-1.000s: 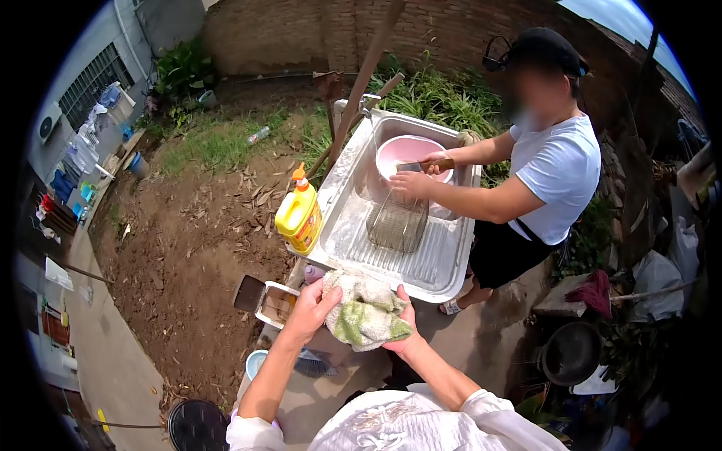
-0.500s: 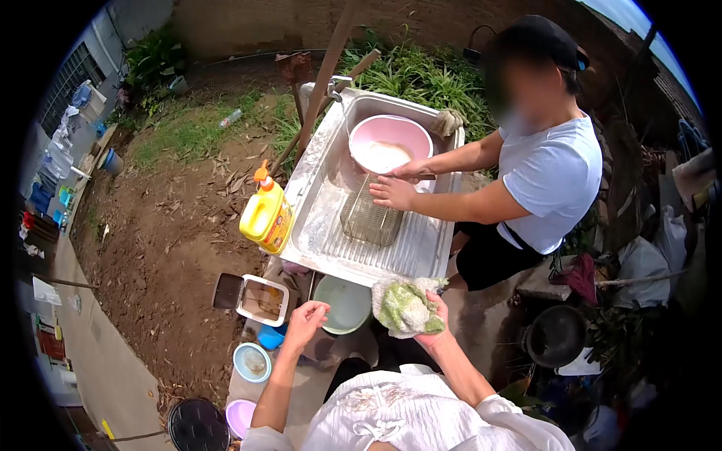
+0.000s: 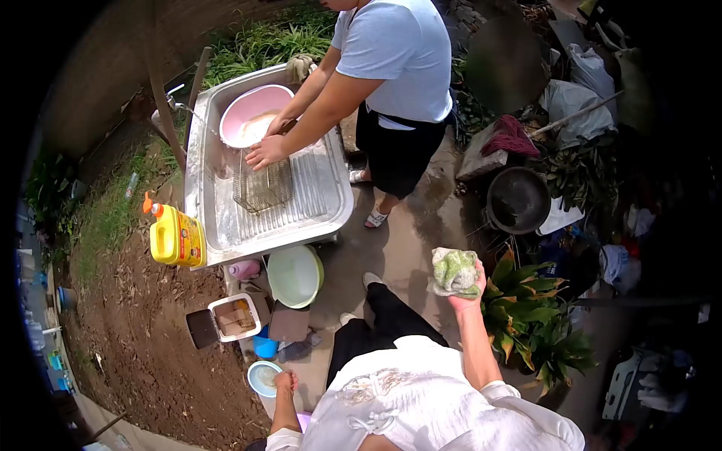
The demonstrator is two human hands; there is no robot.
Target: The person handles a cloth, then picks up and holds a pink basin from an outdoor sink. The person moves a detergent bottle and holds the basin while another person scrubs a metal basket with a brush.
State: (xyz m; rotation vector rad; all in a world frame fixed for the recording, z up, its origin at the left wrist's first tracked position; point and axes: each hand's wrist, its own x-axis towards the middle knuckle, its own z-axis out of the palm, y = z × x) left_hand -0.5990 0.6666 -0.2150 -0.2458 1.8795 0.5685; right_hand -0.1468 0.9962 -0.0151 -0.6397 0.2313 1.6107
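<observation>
My right hand (image 3: 471, 296) holds a bunched green-and-white cloth (image 3: 453, 272) out to the right, above the concrete and beside a leafy plant (image 3: 519, 312). The cloth rests on the palm with my fingers bent around its right side. Down by my left side, my left hand (image 3: 286, 380) is curled closed beside a small light-blue bowl (image 3: 252, 376); nothing shows in it. Across the sink (image 3: 226, 231), a co-worker's hands (image 3: 267, 152) are on a wire basket (image 3: 263, 189), next to a pink basin (image 3: 235, 120).
A yellow pump jug (image 3: 177, 237) stands at the sink's near left corner. Below the sink are a pale green basin (image 3: 319, 279) and a lidded bin (image 3: 214, 307), its lid open. A dark wok (image 3: 519, 201) lies to the right, near white sacks (image 3: 575, 109).
My view has turned right. My right hand has carried the cloth away from the sink's front edge to the right. My left hand has dropped to my side near the light-blue bowl.
</observation>
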